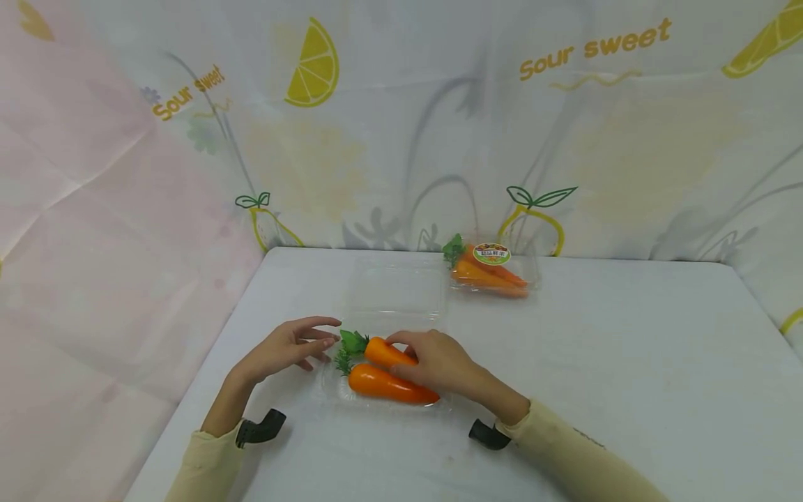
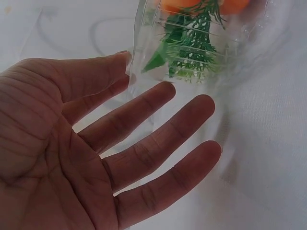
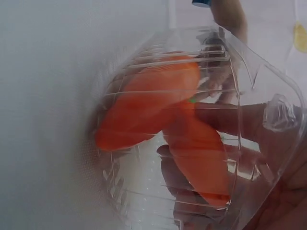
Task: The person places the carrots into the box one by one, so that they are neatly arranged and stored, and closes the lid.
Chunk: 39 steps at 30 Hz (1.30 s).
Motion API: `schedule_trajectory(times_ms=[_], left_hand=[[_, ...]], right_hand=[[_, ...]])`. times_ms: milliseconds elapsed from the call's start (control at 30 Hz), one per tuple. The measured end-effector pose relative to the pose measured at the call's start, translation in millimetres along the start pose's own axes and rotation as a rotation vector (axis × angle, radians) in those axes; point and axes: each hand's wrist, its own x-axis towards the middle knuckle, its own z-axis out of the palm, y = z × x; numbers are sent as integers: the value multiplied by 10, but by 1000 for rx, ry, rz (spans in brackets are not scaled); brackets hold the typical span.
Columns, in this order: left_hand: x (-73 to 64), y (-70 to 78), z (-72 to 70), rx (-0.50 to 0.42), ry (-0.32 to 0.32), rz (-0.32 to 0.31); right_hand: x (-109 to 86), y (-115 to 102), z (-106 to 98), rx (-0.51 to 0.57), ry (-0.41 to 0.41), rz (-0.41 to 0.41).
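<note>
My right hand (image 1: 439, 359) holds an orange carrot (image 1: 380, 353) between thumb and fingers, inside a clear plastic clamshell box (image 1: 332, 399). Alongside it in the box lies a second carrot (image 1: 389, 385), nearer to me. Green leafy tops (image 1: 351, 345) of both carrots point left. My left hand (image 1: 285, 350) is at the box's left end, fingers loosely spread and the fingertips right at its wall. From the left wrist, the carrot leaves (image 2: 192, 48) show through the ribbed plastic. In the right wrist view both carrots (image 3: 148, 103) appear through the box's end wall.
The box's clear lid (image 1: 395, 289) lies folded back, away from me. Behind it to the right, a closed clear box with a label (image 1: 492, 254) contains more carrots (image 1: 483, 275). A printed fabric backdrop (image 1: 401, 125) rises at the white table's (image 1: 627, 348) far edge.
</note>
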Motion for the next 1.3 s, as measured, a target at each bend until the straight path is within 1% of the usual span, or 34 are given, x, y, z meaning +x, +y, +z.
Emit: schedule_trajectory(times_ms=[133,267,367,500,633,800,933,1033,1167,1233,1300], left_hand=[[-8,7,9,16,-1,6],[-16,11,16,15,0,10],[-21,16,15,12,10,11],[-23,20,7,23,25,23],[-15,23,1,18,29,32],[-2,17,-10,-3,34,60],[19,4,-36,-22,68,82],[50,3,-50,-33,111,64],[125,8,-48,-35,158,11],[171,8,-55,-32,163,-5],[218,7,-67,-35,158,-8]], right_hand=[[0,-21,28,-46,-17,0],[-9,-30,46,-99,-11,-21],[-10,-28,52,-117,-2,-41],[-14,-34,39,-87,12,-29],[-46,-47,-16,-74,49,-16],[-115,-49,-106,-42,99,-40],[-168,-46,-156,-13,133,-52],[-195,-42,-184,2,149,-49],[-224,-32,-211,5,152,-44],[-242,-28,-224,4,152,-43],[-261,-17,-235,-3,157,-45]])
